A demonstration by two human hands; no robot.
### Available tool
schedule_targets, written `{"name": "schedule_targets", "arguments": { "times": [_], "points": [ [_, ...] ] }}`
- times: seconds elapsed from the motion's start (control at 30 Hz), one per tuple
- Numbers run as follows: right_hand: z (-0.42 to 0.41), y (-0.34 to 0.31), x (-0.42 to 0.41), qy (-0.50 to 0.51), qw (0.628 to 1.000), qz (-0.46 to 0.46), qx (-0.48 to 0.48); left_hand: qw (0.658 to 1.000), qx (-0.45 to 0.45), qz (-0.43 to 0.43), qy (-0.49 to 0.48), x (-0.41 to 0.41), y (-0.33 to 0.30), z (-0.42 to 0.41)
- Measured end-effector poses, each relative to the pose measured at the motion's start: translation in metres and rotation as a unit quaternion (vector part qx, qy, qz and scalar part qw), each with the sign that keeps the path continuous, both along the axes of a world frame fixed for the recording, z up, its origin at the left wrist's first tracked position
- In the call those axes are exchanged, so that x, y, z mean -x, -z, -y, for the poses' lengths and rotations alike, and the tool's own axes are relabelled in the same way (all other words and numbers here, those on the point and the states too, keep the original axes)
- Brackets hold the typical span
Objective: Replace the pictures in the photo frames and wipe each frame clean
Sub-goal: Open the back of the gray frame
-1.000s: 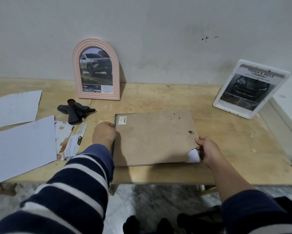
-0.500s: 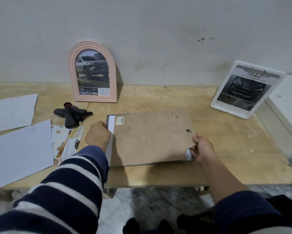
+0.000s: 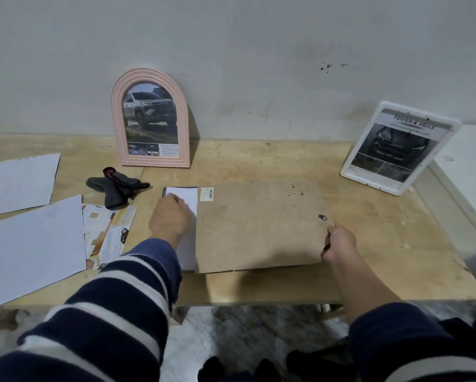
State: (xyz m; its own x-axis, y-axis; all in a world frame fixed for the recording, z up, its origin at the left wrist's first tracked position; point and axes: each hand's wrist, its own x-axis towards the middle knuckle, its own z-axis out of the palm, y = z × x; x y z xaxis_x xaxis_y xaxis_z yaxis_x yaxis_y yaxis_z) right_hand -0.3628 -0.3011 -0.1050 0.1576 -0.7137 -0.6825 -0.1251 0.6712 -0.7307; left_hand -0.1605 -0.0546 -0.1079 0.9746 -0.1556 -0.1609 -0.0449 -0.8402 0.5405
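Brown fibreboard backing board (image 3: 259, 227), flat, matte, rectangular, lies on the pale plywood surface (image 3: 383, 244), with a small barcode sticker at its far-left corner and a little dark metal hanger near the right edge. Right hand (image 3: 339, 244) pinches the board's near-right edge, thumb on top, fingers curled under. Left hand (image 3: 170, 219) presses down on a white paper sheet (image 3: 187, 199) that pokes out from under the board's left side; the fingers look bent, exact grip unclear. A thin dark frame edge (image 3: 164, 192) shows at the sheet's far-left corner, flat on the surface under the sheet.

Pink arched frame (image 3: 150, 119), ribbed moulding, stands upright against the grey wall, with a car picture inside. White rounded-corner frame (image 3: 399, 148) leans tilted at far right, with a dark car print headed "TOUGH & AGILE". Crumpled dark grey cloth (image 3: 115, 186), soft, with a bit of red showing, lies between the pink frame and the left hand. Blank white sheets (image 3: 30, 238) lie at left, overlapping glossy printed cut-outs (image 3: 107, 235). Both sleeves are navy with white stripes.
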Motion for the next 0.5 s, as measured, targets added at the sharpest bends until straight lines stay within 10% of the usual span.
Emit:
{"name": "schedule_targets", "arguments": {
  "times": [0.5],
  "points": [
    [0.064,-0.008,0.11,0.209,0.978,-0.021,-0.011,0.949,0.164,-0.238,0.128,0.083,-0.016,0.154]
  ]
}}
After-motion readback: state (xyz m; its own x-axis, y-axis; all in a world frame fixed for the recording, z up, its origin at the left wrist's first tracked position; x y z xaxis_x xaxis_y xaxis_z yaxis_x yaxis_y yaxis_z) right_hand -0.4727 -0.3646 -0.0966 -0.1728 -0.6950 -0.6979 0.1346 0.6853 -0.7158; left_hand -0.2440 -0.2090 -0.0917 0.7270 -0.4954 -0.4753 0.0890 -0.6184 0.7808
